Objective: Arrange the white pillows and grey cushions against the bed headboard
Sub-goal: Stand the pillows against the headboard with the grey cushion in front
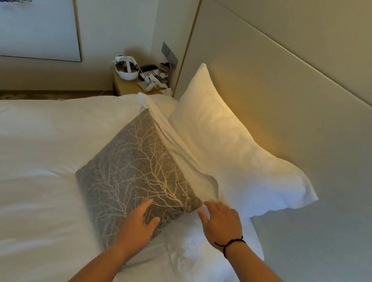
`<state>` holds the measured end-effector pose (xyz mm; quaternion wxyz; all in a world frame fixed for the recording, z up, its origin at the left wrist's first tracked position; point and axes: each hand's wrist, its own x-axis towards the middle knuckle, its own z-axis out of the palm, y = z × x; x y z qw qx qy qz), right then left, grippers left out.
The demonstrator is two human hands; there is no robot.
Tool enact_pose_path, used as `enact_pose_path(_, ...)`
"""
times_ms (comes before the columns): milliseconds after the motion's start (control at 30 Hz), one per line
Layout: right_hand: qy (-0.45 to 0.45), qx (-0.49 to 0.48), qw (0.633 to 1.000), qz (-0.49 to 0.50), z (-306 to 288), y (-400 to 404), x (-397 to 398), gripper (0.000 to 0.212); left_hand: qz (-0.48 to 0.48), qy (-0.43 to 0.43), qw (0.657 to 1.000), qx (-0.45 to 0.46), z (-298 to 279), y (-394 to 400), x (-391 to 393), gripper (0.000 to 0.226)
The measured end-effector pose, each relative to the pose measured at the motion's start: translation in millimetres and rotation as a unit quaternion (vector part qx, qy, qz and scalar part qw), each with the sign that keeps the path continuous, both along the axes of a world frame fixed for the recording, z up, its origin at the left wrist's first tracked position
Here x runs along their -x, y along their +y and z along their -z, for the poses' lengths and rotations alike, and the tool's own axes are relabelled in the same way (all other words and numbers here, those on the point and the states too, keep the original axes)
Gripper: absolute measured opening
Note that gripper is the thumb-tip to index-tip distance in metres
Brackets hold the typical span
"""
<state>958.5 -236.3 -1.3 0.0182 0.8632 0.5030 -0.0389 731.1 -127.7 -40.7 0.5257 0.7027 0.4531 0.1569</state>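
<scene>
A grey cushion (135, 172) with a pale branch pattern leans tilted against a white pillow (179, 149). Behind that, a second white pillow (231, 143) stands against the beige headboard (301, 96). My left hand (139, 225) lies flat on the cushion's near lower face, fingers apart. My right hand (221, 221), with a dark cord bracelet at the wrist, hovers open at the cushion's near corner, fingertips touching the white pillow's edge. Neither hand grips anything.
The white duvet (26, 169) covers the bed to the left. A wooden bedside table (128, 86) at the far corner holds a white headset, a phone and small items. A framed picture (28, 7) hangs on the far wall. The bed's near corner drops to the floor at bottom right.
</scene>
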Motion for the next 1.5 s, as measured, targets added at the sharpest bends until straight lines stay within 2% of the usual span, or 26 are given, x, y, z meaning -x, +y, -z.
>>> enact_pose_path(67,-0.040,0.067,0.997,0.013,-4,-8,-11,0.049,0.005,-0.006,1.000,-0.007,-4,-7,-2,0.062)
enact_pose_path(200,-0.123,0.160,0.974,0.103,-18,-20,-43,0.051,0.016,0.004,0.999,-0.046,-17,-9,-13,0.061)
enact_pose_path(267,-0.116,0.177,0.969,0.128,-21,-23,-58,0.057,0.008,-0.005,0.998,-0.059,-25,-7,-26,0.060)
enact_pose_path(400,0.001,0.160,0.982,0.104,-10,-22,-89,0.057,-0.005,0.006,0.992,-0.124,-41,2,-62,0.060)
enact_pose_path(500,0.203,0.169,0.962,0.063,-1,-16,-115,0.059,-0.002,0.041,0.978,-0.203,-49,5,-94,0.056)
enact_pose_path(567,0.246,0.140,0.958,0.037,0,-10,-134,0.062,0.003,0.073,0.968,-0.241,-51,7,-122,0.056)
enact_pose_path(667,0.231,0.000,0.973,0.017,-11,6,-169,0.056,0.014,0.122,0.962,-0.245,-53,10,-173,0.057)
enact_pose_path(767,0.165,-0.124,0.978,-0.021,-31,27,-216,0.046,0.024,0.146,0.961,-0.234,-55,16,-224,0.058)
enact_pose_path(867,0.091,-0.186,0.978,-0.038,-46,40,-265,0.035,0.032,0.165,0.958,-0.232,-55,22,-268,0.057)
enact_pose_path(1000,0.021,-0.158,0.987,-0.002,-44,30,-314,0.029,0.040,0.189,0.956,-0.219,-52,26,-308,0.055)
enact_pose_path(1200,0.120,-0.097,0.983,0.097,-22,6,-326,0.048,0.078,0.191,0.956,-0.209,-53,25,-342,0.051)
enact_pose_path(1367,0.109,-0.173,0.972,0.113,-29,1,-322,0.023,0.116,0.176,0.950,-0.229,-68,28,-367,0.049)
enact_pose_path(1500,0.160,-0.214,0.959,0.093,-41,0,-326,0.031,0.139,0.160,0.944,-0.252,-83,39,-389,0.045)
